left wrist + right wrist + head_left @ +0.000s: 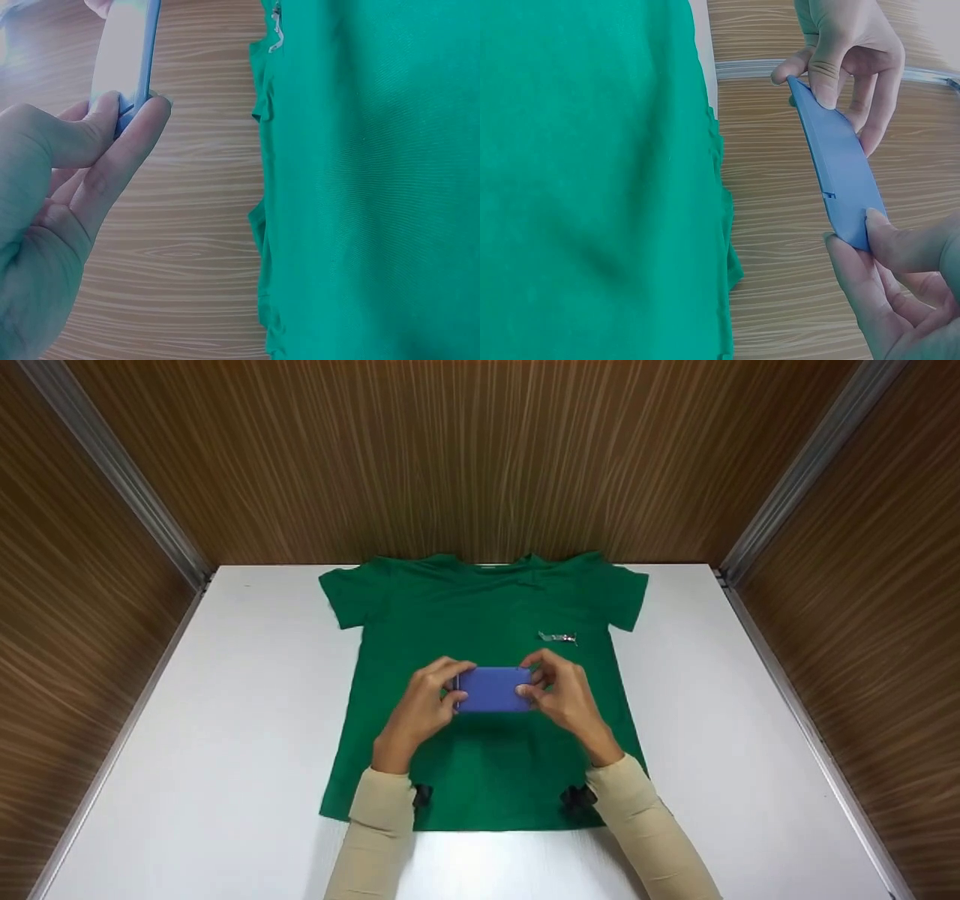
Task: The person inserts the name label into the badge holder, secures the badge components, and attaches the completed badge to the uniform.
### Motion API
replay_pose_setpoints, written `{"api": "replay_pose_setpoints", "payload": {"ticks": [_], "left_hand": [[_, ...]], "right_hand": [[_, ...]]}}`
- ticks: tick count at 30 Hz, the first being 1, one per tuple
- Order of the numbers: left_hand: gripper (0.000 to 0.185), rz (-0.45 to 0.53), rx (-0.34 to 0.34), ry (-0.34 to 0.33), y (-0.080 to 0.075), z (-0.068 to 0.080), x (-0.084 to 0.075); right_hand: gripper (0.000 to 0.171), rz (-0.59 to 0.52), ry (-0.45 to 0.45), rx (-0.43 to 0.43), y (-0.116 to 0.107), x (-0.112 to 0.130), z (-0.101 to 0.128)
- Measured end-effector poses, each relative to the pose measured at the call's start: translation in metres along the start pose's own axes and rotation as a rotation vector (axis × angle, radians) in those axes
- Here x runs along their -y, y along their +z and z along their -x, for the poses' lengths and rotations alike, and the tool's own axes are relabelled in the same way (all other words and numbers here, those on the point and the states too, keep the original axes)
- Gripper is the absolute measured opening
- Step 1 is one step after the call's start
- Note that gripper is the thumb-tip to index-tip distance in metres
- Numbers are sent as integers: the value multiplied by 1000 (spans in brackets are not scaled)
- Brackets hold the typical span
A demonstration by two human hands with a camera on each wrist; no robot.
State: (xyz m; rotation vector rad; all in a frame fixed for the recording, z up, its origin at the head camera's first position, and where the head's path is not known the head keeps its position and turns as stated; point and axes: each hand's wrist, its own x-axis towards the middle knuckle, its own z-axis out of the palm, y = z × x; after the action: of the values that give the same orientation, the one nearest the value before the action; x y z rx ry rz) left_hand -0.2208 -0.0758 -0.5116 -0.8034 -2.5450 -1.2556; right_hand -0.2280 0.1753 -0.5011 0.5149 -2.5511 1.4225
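Observation:
A green T-shirt [487,690] lies flat on the white table [225,720], collar toward the far wall; it also fills the left wrist view [375,187] and the right wrist view [592,187]. A small silver mark [558,637] sits on its chest. Above the shirt's middle both hands hold a flat blue rectangular card [493,689]. My left hand [431,697] pinches its left end [139,67] between thumb and fingers. My right hand [559,694] pinches the right end [840,165]. The card is held level, off the cloth.
Wood-grain walls [480,457] close in the table at the back and both sides, with metal strips [120,472] in the corners. Bare white tabletop lies left and right [735,720] of the shirt. Beige sleeves [375,840] cover both forearms.

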Motion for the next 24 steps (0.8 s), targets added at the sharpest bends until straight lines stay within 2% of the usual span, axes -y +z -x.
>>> {"api": "replay_pose_setpoints", "payload": {"ticks": [6, 24], "left_hand": [[40, 0, 18, -19, -1, 1, -1], [39, -16, 15, 4, 0, 0, -1]], "right_hand": [[24, 8, 5, -1, 1, 0, 0], [23, -18, 40, 11, 0, 0, -1]]}}
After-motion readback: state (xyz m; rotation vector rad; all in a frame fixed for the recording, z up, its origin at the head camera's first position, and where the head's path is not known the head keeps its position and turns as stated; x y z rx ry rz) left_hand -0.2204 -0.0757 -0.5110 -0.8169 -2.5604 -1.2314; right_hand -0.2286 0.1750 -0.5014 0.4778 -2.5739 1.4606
